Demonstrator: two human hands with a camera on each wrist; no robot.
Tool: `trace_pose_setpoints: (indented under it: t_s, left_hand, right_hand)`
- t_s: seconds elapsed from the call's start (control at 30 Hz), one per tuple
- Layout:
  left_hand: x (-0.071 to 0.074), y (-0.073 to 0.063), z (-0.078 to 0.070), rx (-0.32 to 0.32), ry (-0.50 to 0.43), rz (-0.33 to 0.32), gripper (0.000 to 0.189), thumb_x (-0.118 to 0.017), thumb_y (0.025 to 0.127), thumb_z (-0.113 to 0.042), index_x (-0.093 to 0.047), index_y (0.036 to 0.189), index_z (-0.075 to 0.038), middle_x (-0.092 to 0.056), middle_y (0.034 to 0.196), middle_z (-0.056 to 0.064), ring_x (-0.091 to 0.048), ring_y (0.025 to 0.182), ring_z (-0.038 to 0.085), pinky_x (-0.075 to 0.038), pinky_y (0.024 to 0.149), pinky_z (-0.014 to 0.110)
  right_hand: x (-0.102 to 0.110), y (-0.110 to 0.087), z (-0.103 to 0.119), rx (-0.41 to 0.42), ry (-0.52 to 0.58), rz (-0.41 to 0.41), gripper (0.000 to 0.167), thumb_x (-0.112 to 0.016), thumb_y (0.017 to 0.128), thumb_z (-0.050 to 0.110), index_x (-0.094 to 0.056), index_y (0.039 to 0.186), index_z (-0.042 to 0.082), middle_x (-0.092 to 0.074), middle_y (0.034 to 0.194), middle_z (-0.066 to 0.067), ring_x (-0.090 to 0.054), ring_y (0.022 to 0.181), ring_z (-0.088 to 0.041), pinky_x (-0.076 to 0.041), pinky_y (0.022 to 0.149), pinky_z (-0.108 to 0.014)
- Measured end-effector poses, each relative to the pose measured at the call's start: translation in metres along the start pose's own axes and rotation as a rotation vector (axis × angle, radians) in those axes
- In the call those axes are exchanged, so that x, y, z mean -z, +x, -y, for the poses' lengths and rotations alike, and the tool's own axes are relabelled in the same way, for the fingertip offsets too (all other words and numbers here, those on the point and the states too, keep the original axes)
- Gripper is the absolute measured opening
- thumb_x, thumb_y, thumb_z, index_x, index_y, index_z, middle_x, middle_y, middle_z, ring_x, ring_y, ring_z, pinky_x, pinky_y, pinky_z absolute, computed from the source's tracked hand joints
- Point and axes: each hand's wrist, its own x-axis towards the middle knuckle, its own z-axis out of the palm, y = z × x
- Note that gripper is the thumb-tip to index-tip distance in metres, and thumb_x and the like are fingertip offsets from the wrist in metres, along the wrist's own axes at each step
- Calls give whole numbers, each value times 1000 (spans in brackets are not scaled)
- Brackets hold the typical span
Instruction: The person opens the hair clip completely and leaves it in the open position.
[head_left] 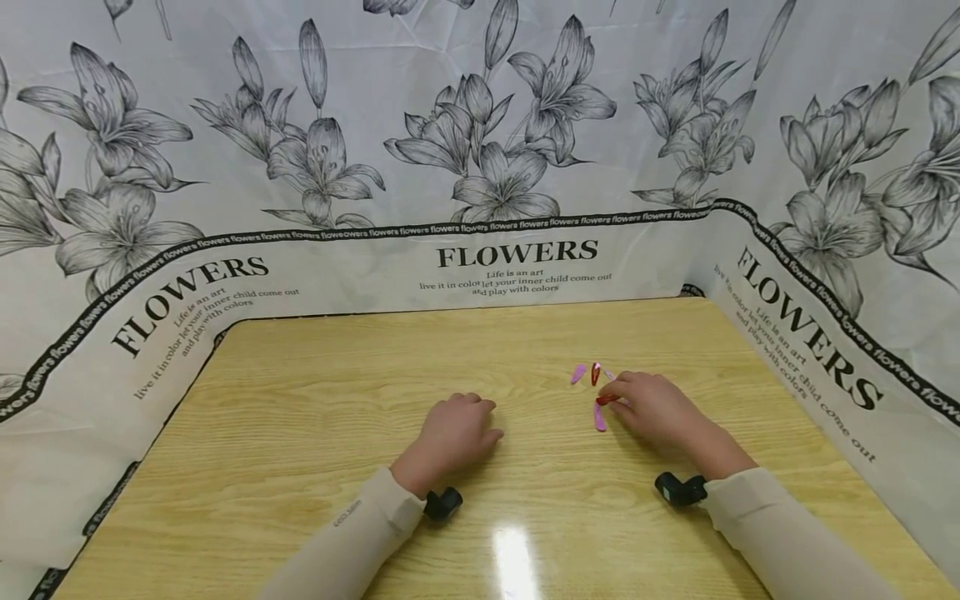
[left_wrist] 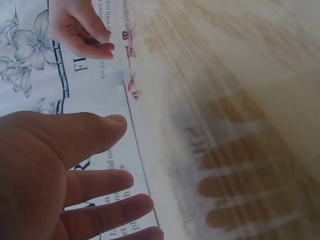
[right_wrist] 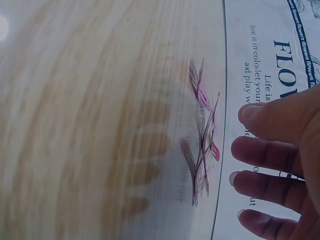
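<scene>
My two hands are well apart over the glossy wood table (head_left: 337, 375). Clips sit right of centre, by my right hand (head_left: 654, 410). Head view separates five: pink clip (head_left: 578, 373) on the left, upper red clip (head_left: 596, 373) next to it, pale clip (head_left: 609, 376) partly behind my fingers, lower red clip (head_left: 606, 399) right at my fingertips, lower pink clip (head_left: 600, 417) just below that one. From the head view alone I can't tell whether I'm pinching the lower red one. Right wrist view settles it: thumb and fingers spread, nothing between them, clips past the tips, their reflections tangled in with them. Left wrist view catches my right hand from the side, fingers bent, clips a blurred row beside it.

My left hand (head_left: 456, 433) has nothing in it; head view hides its palm, left wrist view shows thumb and fingers spaced apart, finger reflections on the tabletop. Only head view gets both black wrist cameras (head_left: 442, 504) and the whole flower-print cloth (head_left: 517, 254).
</scene>
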Motion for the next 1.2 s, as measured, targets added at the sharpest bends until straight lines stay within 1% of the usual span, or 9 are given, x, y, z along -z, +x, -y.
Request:
trace_pose_setpoints:
  t_s: [0.23, 0.33, 0.47, 0.73, 0.83, 0.93, 1.03, 1.13, 1.2]
  left_hand:
    - [0, 5, -9, -26, 23, -4, 41, -60, 93, -42, -66, 123, -14, -68, 117, 4, -63, 108, 24, -54, 83, 40]
    - [0, 7, -14, -30, 28, -2, 40, -60, 93, -42, -67, 122, -15, -68, 115, 3, -63, 105, 23, -54, 82, 39]
    - [1, 11, -20, -37, 44, 1, 39, -61, 93, -42, -68, 120, -15, -69, 110, 2, -64, 99, 22, -54, 78, 38]
    - [-1, 16, -29, -63, 66, -6, 34, -61, 92, -42, -71, 113, -16, -70, 100, 1, -64, 89, 20, -53, 71, 36]
    - [-4, 18, -32, -72, 66, -6, 32, -62, 92, -42, -71, 109, -17, -70, 98, 1, -65, 88, 20, -53, 69, 36]
    - [-6, 20, -36, -83, 63, -7, 31, -61, 92, -42, -72, 107, -17, -69, 95, 1, -64, 86, 20, -52, 68, 37]
    - [-8, 21, -41, -95, 75, -15, 30, -61, 92, -43, -72, 104, -17, -69, 92, 0, -64, 82, 19, -51, 68, 36]
    - [-9, 22, -45, -109, 94, -23, 29, -61, 92, -43, -72, 102, -18, -69, 90, -1, -64, 81, 19, -51, 68, 35]
    - [-10, 23, -46, -113, 98, -27, 27, -62, 92, -43, -72, 99, -19, -69, 89, -1, -63, 80, 19, -50, 68, 36]
  right_hand:
    - [-1, -1, 1, 7, 6, -5, 12, -68, 89, 12, -74, 99, 16, -69, 99, -3, -67, 93, -28, -52, 82, -49]
    - [-1, -1, 2, 9, 6, -8, 12, -68, 89, 12, -74, 99, 15, -70, 100, -4, -67, 97, -30, -51, 86, -50]
    - [-1, -1, 2, 9, 10, -8, 12, -68, 89, 11, -74, 99, 14, -70, 101, -4, -66, 103, -33, -50, 89, -52]
    - [-2, 1, 4, 21, 7, -13, 12, -68, 89, 11, -74, 99, 14, -70, 100, -4, -66, 102, -33, -50, 89, -51]
    - [-2, 2, 4, 26, 4, -14, 12, -68, 89, 10, -74, 98, 13, -69, 99, -3, -67, 97, -31, -51, 86, -50]
    - [-3, 2, 4, 34, 6, -19, 10, -68, 88, 9, -74, 95, 13, -69, 95, -2, -67, 95, -30, -51, 83, -49]
    - [-5, 3, 4, 42, 5, -23, 8, -69, 87, 9, -73, 91, 14, -68, 92, 0, -66, 91, -25, -51, 80, -47]
    - [-7, 4, 4, 45, 2, -23, 6, -70, 86, 10, -73, 89, 14, -68, 90, 2, -66, 90, -24, -51, 80, -46]
    - [-7, 5, 4, 45, 3, -21, 6, -70, 86, 10, -72, 89, 15, -68, 89, 2, -66, 93, -26, -51, 81, -47]
